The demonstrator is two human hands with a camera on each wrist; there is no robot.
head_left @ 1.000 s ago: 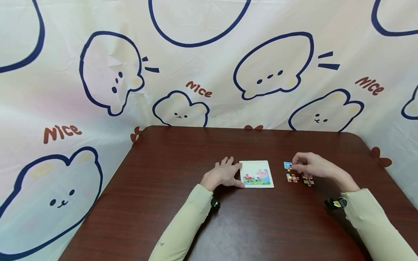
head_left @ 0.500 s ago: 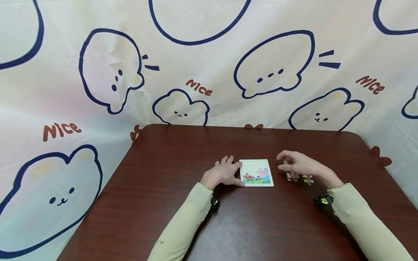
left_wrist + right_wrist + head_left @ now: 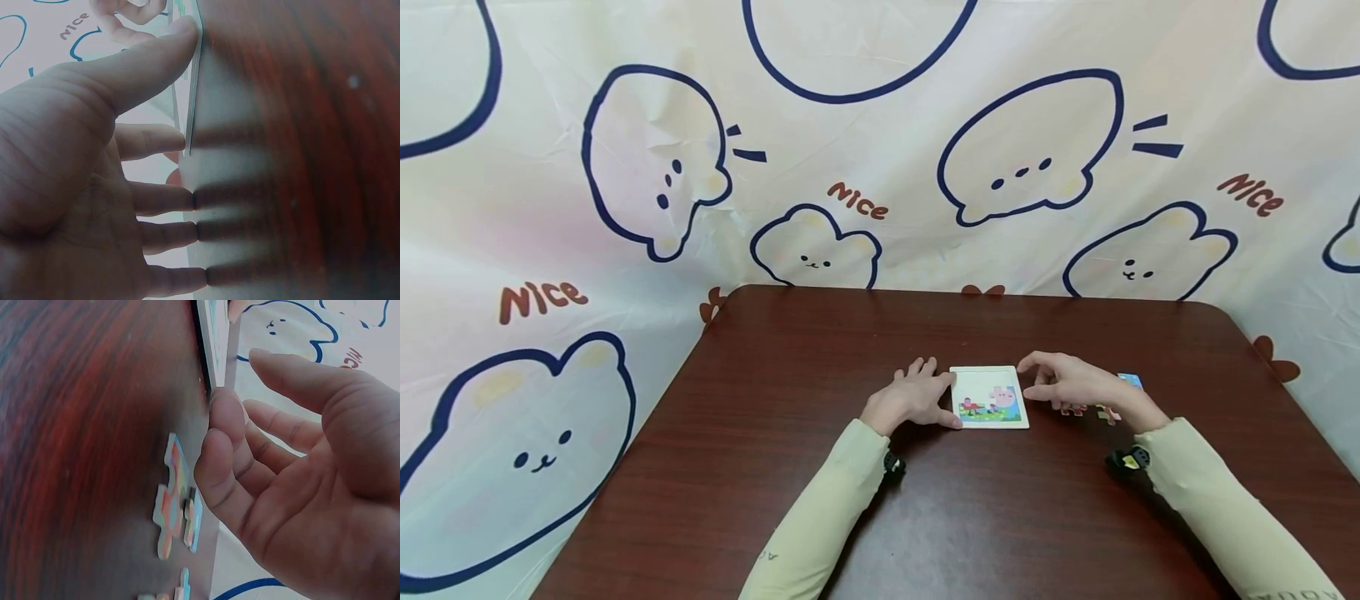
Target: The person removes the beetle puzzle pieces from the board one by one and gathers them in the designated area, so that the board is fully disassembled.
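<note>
Near the middle of the table (image 3: pixel 850 350), a white board (image 3: pixel 979 384) is lying flat, its picture (image 3: pixel 1002 400) filling the six-o'clock part. At nine o'clock, the left hand (image 3: pixel 913 400) is touching its edge, fingers spread. At three o'clock, the right hand (image 3: pixel 1078 383) is hovering just beside it, thumb apart from bent fingers. Farther toward three, puzzle pieces (image 3: pixel 1107 413) are lying; at twelve, a printed cloth (image 3: pixel 917 150) is hanging.
</note>
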